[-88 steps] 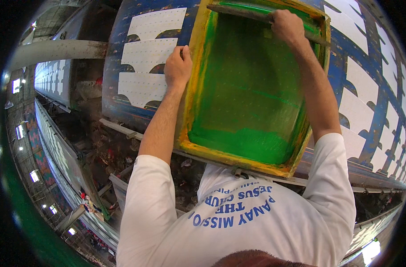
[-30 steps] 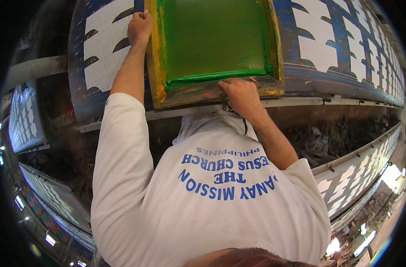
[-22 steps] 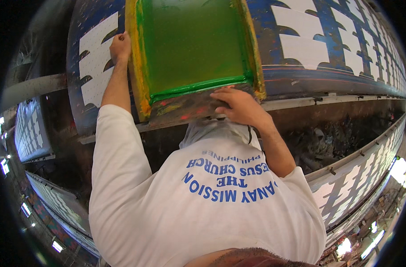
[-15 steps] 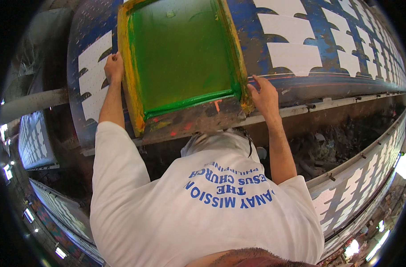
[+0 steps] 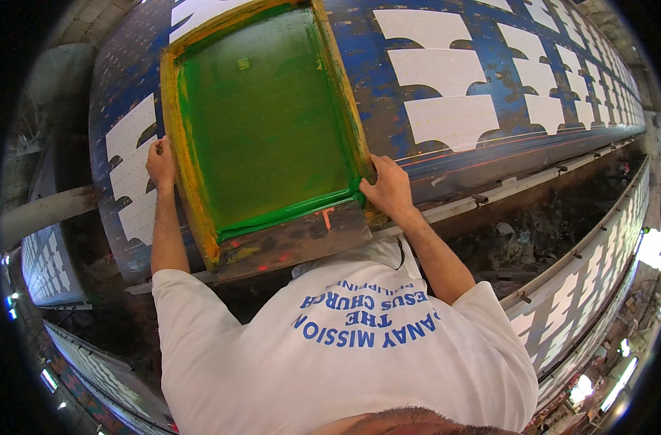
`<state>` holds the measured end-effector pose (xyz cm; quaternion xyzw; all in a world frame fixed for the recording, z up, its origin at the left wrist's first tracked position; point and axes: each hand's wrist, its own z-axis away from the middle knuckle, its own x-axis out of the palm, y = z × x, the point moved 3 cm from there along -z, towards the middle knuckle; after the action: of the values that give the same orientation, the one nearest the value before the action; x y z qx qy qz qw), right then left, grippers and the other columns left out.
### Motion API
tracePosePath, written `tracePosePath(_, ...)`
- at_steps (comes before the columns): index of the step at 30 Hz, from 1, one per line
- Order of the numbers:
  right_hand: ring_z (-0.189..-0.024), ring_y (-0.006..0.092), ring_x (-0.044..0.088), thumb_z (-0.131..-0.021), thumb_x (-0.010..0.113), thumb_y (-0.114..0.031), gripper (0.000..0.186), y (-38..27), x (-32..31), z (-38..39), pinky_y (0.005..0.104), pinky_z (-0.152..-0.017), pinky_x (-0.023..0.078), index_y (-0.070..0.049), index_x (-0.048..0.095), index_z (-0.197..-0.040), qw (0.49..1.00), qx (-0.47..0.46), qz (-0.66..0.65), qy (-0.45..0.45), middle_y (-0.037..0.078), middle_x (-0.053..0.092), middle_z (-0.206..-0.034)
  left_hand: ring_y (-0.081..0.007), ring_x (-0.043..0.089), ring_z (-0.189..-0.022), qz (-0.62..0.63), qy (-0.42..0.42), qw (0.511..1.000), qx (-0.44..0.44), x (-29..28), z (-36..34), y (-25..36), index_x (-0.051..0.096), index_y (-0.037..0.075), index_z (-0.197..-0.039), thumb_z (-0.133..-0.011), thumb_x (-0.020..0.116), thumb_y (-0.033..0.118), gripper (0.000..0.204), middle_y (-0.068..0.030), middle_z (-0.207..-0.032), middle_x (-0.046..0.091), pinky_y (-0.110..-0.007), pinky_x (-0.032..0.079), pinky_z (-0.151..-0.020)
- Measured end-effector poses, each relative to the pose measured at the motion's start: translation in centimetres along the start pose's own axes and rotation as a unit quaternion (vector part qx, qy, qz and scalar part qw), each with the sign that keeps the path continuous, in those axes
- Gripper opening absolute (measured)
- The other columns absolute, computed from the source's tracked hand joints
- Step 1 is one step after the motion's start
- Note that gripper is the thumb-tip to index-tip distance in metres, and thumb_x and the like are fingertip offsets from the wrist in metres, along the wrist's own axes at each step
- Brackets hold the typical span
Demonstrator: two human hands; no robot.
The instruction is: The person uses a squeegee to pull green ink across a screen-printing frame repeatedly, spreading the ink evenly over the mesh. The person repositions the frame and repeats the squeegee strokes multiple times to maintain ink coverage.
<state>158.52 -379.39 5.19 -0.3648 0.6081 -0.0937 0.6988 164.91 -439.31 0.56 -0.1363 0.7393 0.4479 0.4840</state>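
Note:
My left hand [image 5: 158, 163] has its fingers curled on the left side of a paint-stained yellow screen frame [image 5: 192, 152], whose mesh is coated in translucent green, with thicker wet green along the near end. My right hand [image 5: 388, 185] grips the frame's right side near the lower corner, thumb at the inner edge. A dark paint-spotted board [image 5: 294, 239], apparently a squeegee, lies across the near end between my hands. The frame rests on a long blue table with white cut pieces [image 5: 446, 119] laid in rows to the right and more [image 5: 131, 170] beside my left hand.
A metal rail [image 5: 446, 210] with short pegs runs along the table's near edge. A dark, cluttered trough [image 5: 519, 239] lies beyond it at the lower right, beside another sloping table [image 5: 562, 304] with white pieces. A thick pale beam [image 5: 47, 214] reaches in at the left.
My right hand has let go of the squeegee, which went from the far end to the near end, and moved onto the frame's right side. The frame now appears tilted and further left.

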Motion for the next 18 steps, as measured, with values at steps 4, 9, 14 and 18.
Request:
tracePosePath(4, -0.094, 0.0384, 0.069, -0.079, 0.08, -0.019, 0.054, -1.3, -1.9, 0.4, 0.0477, -0.083, 0.058, 0.004, 0.067, -0.126, 0.999, -0.036, -0.027, 0.028, 0.02, 0.067, -0.1, -0.0317, 0.072, -0.116, -0.004, 0.007, 1.0, 0.006, -0.1, -0.2, -0.4, 0.075, 0.009, -0.126, -0.104, 0.061, 0.055, 0.053, -0.0144, -0.122, 0.077, -0.042, 0.054, -0.1)
tracePosePath(9, -0.093, 0.0383, 0.069, -0.076, 0.08, -0.018, 0.052, -0.5, -5.3, -0.5, 0.0474, -0.081, 0.057, 0.003, 0.069, -0.122, 0.996, -0.052, -0.03, 0.059, 0.018, 0.068, -0.097, -0.0306, 0.07, -0.117, -0.002, -0.014, 1.0, 0.005, -1.3, -0.4, 3.2, 0.075, 0.008, -0.127, -0.104, 0.061, 0.055, 0.055, -0.0143, -0.125, 0.076, -0.041, 0.053, -0.103)
tracePosePath(14, -0.094, 0.0388, 0.069, -0.076, 0.079, -0.017, 0.048, 8.2, -12.7, -2.8, 0.047, -0.083, 0.056, -0.001, 0.071, -0.12, 0.997, -0.038, -0.018, 0.064, 0.018, 0.07, -0.099, -0.0284, 0.07, -0.118, 0.122, -0.029, 0.991, 0.036, 2.1, 2.5, 14.4, 0.074, 0.005, -0.128, -0.105, 0.061, 0.052, 0.053, -0.0153, -0.126, 0.075, -0.039, 0.051, -0.103)
tracePosePath(18, -0.097, 0.0377, 0.07, -0.076, 0.079, -0.015, 0.047, 17.2, -19.9, -3.8, 0.0449, -0.086, 0.057, 0.0, 0.072, -0.12, 0.995, -0.035, -0.026, 0.086, 0.018, 0.072, -0.104, -0.028, 0.07, -0.117, 0.142, -0.039, 0.987, 0.065, 6.5, 8.1, 24.7, 0.073, 0.005, -0.129, -0.105, 0.063, 0.049, 0.051, -0.0153, -0.126, 0.075, -0.037, 0.052, -0.102)
